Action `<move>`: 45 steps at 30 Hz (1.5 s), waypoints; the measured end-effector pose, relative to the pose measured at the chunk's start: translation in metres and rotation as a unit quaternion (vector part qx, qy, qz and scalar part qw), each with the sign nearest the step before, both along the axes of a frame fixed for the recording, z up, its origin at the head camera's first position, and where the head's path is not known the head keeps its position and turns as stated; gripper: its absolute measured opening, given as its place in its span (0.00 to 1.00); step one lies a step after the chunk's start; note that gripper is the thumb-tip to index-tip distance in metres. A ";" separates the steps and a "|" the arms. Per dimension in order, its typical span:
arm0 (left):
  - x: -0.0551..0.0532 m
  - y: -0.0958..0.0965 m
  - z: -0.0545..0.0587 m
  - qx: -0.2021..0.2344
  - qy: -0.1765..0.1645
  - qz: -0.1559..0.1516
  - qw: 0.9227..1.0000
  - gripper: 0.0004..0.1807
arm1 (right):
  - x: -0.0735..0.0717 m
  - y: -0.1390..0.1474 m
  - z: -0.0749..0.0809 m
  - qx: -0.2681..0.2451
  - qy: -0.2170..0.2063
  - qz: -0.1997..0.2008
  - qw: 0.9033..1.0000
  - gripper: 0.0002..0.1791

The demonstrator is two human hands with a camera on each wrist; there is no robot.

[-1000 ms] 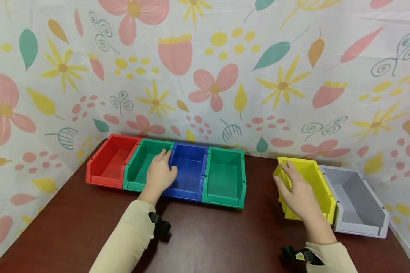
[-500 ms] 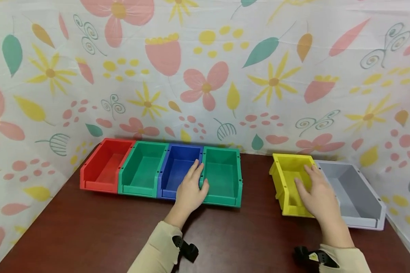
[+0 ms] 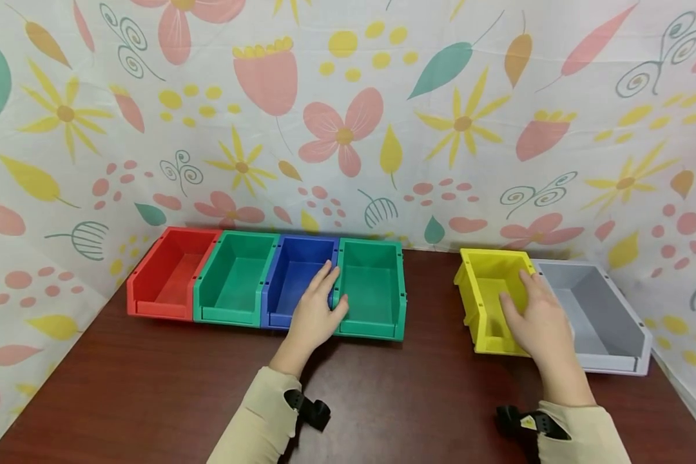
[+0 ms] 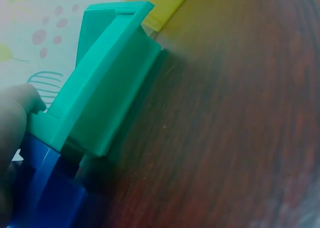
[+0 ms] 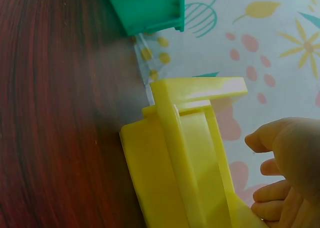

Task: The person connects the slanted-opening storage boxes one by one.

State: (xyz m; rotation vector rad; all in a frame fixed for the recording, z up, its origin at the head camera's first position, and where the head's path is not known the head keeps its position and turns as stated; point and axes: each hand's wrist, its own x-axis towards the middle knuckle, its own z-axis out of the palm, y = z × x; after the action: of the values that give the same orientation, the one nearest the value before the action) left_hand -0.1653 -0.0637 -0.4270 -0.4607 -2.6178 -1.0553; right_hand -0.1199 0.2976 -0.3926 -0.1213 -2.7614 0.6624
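Nearest, black straps (image 3: 309,410) on pale sleeves (image 3: 263,412), with a yellow label (image 3: 528,422) at right, too small to read. On the counter (image 3: 383,393), blue box (image 3: 292,283) and green box (image 3: 371,290) under left hand (image 3: 315,316), fingers extended, thumb apart, contact unclear; yellow box (image 3: 490,293) and grey box (image 3: 600,316) under right hand (image 3: 542,322), thumb and fingers likewise apart. Farther left, another green box (image 3: 238,277), then red box (image 3: 174,274). Grey box in head view only; green box's outer front face in left wrist view; bent fingertips in right wrist view. Behind, flowered cloth (image 3: 348,71).
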 end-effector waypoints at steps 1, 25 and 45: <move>-0.001 -0.001 0.001 0.000 -0.004 -0.004 1.000 0.31 | 0.000 -0.001 0.001 -0.001 0.001 0.002 1.000 0.35; -0.005 -0.011 0.000 0.045 -0.071 -0.044 0.996 0.38 | -0.006 -0.008 -0.009 -0.147 0.085 -0.018 0.985 0.30; -0.026 0.000 0.007 0.073 -0.159 -0.007 0.985 0.39 | -0.014 -0.021 -0.027 -0.307 -0.037 -0.149 0.939 0.31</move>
State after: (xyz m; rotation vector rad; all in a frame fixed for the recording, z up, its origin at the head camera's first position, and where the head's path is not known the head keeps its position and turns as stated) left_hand -0.1908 -0.0639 -0.4199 -0.2985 -2.7793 -1.4180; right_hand -0.1340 0.2768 -0.4197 -0.6896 -2.4214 1.4196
